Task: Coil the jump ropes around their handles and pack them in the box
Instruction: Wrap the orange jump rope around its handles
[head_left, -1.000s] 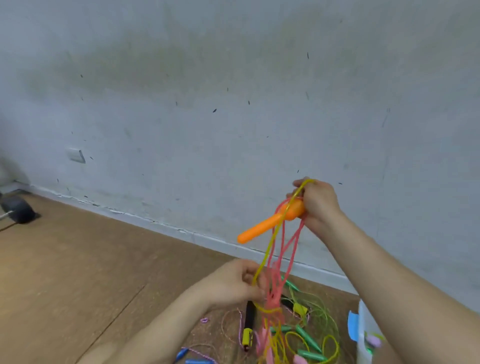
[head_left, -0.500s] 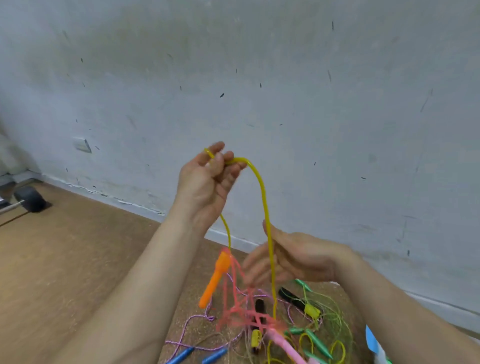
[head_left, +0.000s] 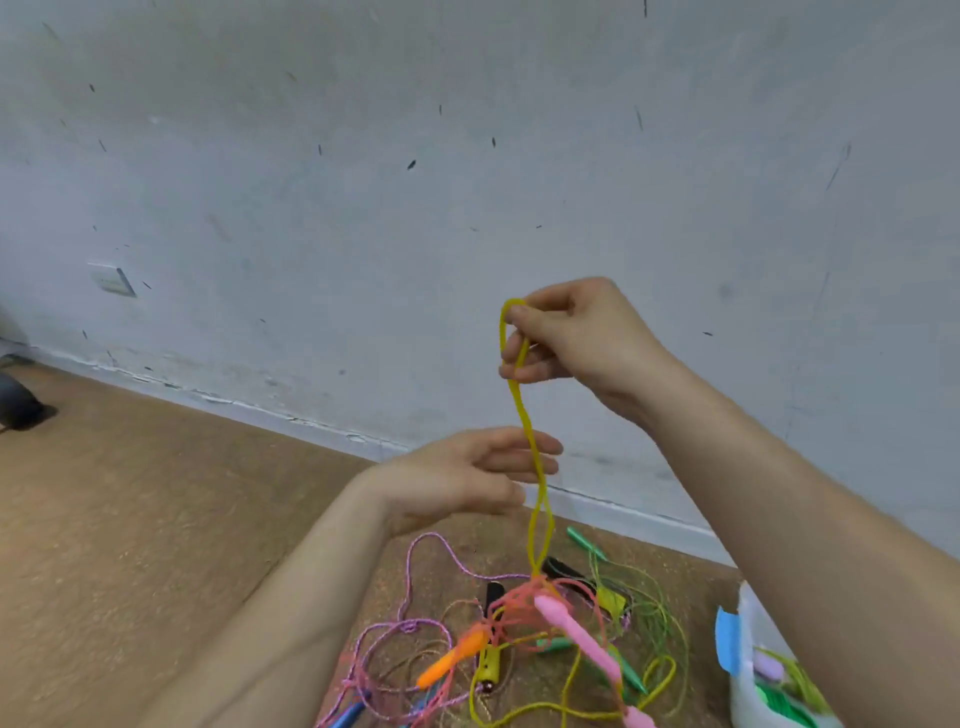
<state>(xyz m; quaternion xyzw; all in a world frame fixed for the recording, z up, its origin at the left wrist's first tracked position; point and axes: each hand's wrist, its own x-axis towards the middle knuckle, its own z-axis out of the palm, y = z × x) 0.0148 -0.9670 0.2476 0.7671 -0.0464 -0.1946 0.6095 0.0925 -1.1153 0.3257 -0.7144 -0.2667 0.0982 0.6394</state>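
Yellow jump rope (head_left: 530, 441) hangs as a doubled loop from the right hand (head_left: 576, 343), which pinches its top; its lower end runs into the tangle on the floor (head_left: 130, 519). The left hand (head_left: 467, 478) is relaxed with straight fingers, and the strand crosses in front of its fingertips. A reddish rope (head_left: 519, 608) snarls around the yellow one, beside a pink handle (head_left: 576, 639), an orange handle (head_left: 452, 660) and a purple rope (head_left: 415, 566). The white box (head_left: 743, 675) sits at the right. Half a second ago the left hand held the loop high while the right was lower and open. The floor is brown, the wall (head_left: 363, 156) grey and scuffed.
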